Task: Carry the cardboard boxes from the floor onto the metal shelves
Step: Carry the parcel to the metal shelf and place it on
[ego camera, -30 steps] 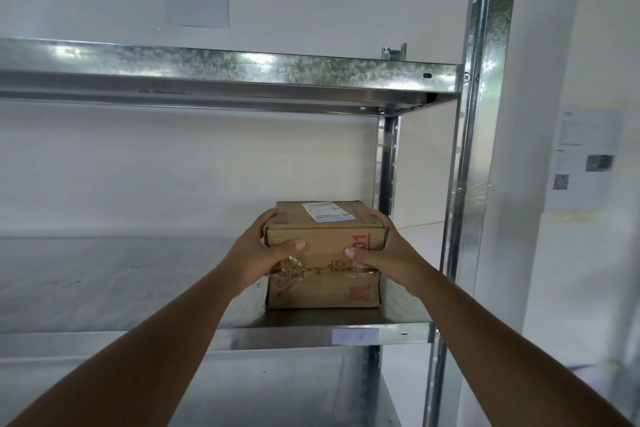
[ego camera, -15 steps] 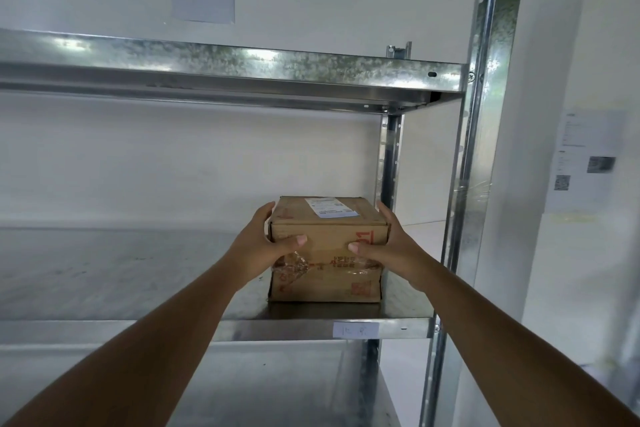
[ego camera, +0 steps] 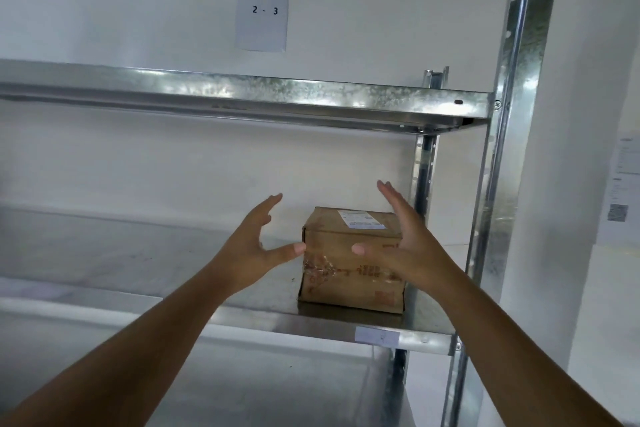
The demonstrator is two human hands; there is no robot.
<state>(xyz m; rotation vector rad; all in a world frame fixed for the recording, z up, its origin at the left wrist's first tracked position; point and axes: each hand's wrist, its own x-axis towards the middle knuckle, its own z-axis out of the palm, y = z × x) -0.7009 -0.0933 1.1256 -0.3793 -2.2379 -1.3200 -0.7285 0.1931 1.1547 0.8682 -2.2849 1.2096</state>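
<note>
A small cardboard box (ego camera: 341, 274) with a white label on top and torn tape on its front rests on the middle metal shelf (ego camera: 138, 260), near the right end. My left hand (ego camera: 252, 250) hovers just left of the box, fingers spread, thumb tip close to the box's front left edge. In front of the box's right side is my right hand (ego camera: 405, 246), open, fingers pointing up. Neither hand holds the box.
An upper shelf (ego camera: 242, 94) runs overhead. The front right upright post (ego camera: 512, 135) and the rear post (ego camera: 427, 163) stand beside the box. A paper sign (ego camera: 262, 14) reading "2 - 3" hangs on the wall. A lower shelf (ego camera: 242, 388) lies below.
Both hands have let go of the box and pulled apart and back, fingers opening. The box stays on the shelf.
</note>
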